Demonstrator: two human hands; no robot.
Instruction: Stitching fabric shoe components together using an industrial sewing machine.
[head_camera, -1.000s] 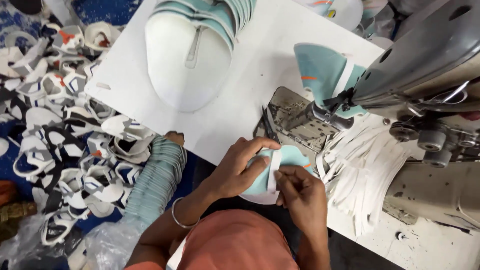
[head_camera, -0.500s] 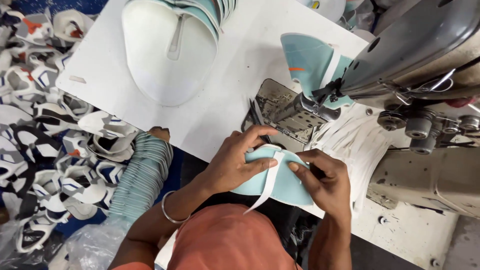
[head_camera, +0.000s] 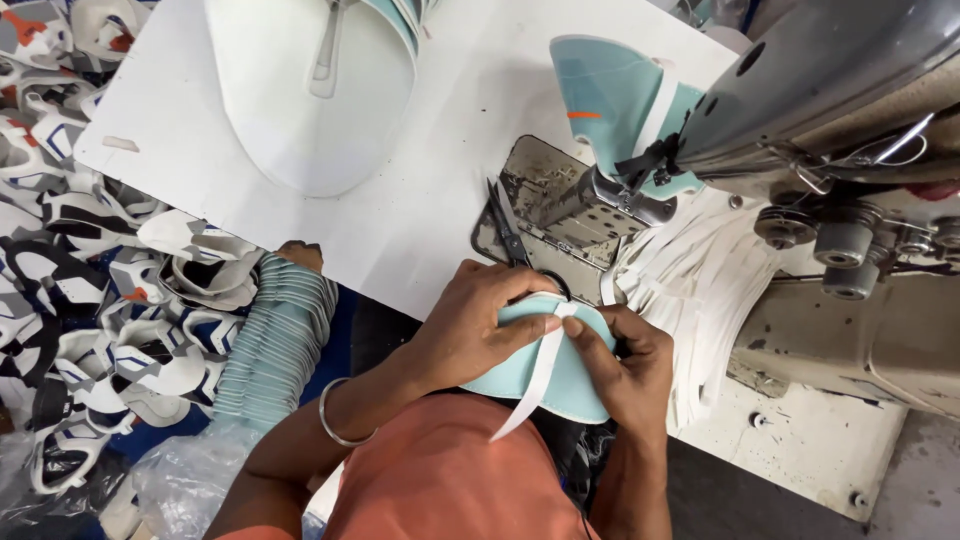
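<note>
Covering teal piece (head_camera: 520, 370), both hands (head_camera: 540, 335), white strip (head_camera: 535, 385) partly hidden

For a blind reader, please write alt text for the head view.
Two hands, left hand and right hand, hold a teal piece with a white strip across it, before a sewing machine. Scissors lie on the white table.

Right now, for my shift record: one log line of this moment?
left hand: holds teal piece | right hand: pinches white strip | scissors: on table
</note>
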